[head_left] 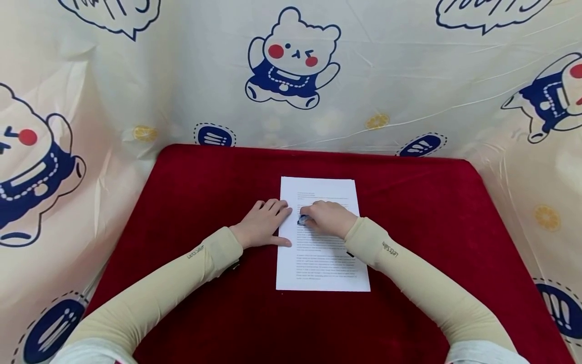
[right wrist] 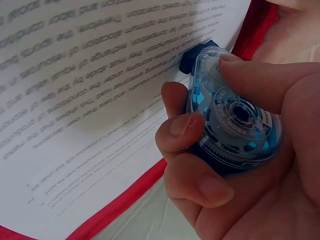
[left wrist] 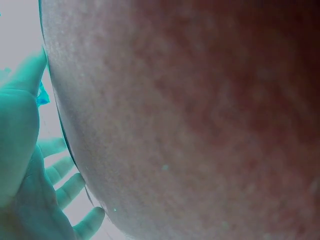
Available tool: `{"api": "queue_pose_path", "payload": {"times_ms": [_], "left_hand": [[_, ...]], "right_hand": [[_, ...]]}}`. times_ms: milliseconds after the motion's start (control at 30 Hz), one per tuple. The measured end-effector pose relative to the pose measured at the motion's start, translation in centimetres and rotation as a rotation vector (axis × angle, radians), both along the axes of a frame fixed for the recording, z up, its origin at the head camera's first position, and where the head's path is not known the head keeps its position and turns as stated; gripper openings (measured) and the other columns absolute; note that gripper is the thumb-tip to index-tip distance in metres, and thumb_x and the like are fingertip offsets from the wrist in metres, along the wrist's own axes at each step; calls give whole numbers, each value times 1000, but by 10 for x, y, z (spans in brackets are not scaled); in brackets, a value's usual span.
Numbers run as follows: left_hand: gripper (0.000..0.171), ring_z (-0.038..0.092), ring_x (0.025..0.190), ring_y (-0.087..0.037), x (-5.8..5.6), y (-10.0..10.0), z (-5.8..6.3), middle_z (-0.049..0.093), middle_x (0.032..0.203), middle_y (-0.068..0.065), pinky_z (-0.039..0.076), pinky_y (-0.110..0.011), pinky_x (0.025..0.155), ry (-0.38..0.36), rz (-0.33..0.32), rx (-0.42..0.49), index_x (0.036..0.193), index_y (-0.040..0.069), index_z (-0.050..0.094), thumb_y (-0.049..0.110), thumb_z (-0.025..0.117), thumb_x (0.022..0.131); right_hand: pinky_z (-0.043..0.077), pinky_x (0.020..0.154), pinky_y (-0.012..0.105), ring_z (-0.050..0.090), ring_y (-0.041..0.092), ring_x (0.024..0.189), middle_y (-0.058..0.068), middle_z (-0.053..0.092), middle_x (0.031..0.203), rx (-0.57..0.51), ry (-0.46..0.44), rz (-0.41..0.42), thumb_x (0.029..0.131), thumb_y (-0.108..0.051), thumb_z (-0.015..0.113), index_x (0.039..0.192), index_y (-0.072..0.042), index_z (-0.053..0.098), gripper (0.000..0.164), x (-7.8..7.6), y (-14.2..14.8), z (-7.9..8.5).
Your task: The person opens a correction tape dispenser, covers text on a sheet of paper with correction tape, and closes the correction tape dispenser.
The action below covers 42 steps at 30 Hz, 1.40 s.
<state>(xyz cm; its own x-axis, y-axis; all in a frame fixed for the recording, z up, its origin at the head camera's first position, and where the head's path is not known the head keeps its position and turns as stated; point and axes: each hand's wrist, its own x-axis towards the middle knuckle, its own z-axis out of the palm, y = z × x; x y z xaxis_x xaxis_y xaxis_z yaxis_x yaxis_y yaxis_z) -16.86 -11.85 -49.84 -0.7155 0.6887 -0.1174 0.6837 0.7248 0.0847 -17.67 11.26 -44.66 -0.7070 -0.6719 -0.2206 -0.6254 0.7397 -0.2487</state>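
A blue, clear-cased correction tape [right wrist: 235, 112] is gripped in my right hand [head_left: 331, 218], thumb on one face and fingers curled round the other side. Its dark blue tip meets the printed lines of a white sheet of paper [head_left: 327, 268], or comes very near them; exact contact I cannot tell. In the head view only a small bluish bit of the tape shows past the fingers. My left hand [head_left: 262, 223] lies flat with spread fingers, its fingertips and thumb resting on the sheet's left edge. The left wrist view is mostly blocked by a blurred surface.
Under the paper spreads a dark red cloth [head_left: 204, 187] covering the table. Behind and at both sides hangs a pale curtain [head_left: 191, 60] printed with cartoon bears. Light sleeves cover both forearms.
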Motion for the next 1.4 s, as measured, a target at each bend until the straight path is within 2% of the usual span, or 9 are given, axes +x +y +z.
{"api": "queue_pose_path", "payload": {"times_ms": [100, 333, 667, 1033, 1400], "left_hand": [[96, 39, 143, -33, 0, 1, -1, 43, 158, -15, 38, -56, 109, -10, 6, -3, 155, 7, 46, 74, 64, 89], [96, 39, 142, -34, 1, 1, -2, 44, 156, -15, 39, -55, 108, 4, 0, 7, 155, 7, 46, 74, 65, 89], [97, 38, 142, -35, 2, 3, 2, 43, 157, -17, 39, -57, 108, -11, 3, 2, 155, 6, 46, 73, 66, 88], [96, 38, 142, -34, 0, 3, -3, 43, 157, -15, 40, -56, 108, 10, 3, -2, 156, 8, 45, 75, 63, 89], [98, 37, 143, -34, 0, 4, 0, 42, 157, -15, 38, -56, 109, -14, 22, -25, 156, 8, 45, 76, 63, 89]], "right_hand": [[57, 81, 35, 67, 17, 88, 6, 76, 106, -3, -11, -9, 101, -14, 70, 122, -9, 72, 22, 0, 4, -2], [53, 73, 32, 60, 15, 78, 4, 74, 97, -6, -17, -7, 100, -12, 71, 116, -10, 73, 16, 1, 12, 1], [56, 77, 34, 63, 16, 81, 5, 75, 100, -9, -27, -25, 99, -12, 73, 116, -10, 73, 18, 1, 21, 3], [56, 79, 36, 62, 16, 83, 3, 74, 100, 2, -26, -50, 99, -15, 73, 116, -13, 74, 17, 1, 35, -1], [56, 81, 36, 62, 19, 85, 5, 75, 104, 12, -33, -84, 99, -14, 73, 117, -12, 75, 19, 2, 48, 2]]}}
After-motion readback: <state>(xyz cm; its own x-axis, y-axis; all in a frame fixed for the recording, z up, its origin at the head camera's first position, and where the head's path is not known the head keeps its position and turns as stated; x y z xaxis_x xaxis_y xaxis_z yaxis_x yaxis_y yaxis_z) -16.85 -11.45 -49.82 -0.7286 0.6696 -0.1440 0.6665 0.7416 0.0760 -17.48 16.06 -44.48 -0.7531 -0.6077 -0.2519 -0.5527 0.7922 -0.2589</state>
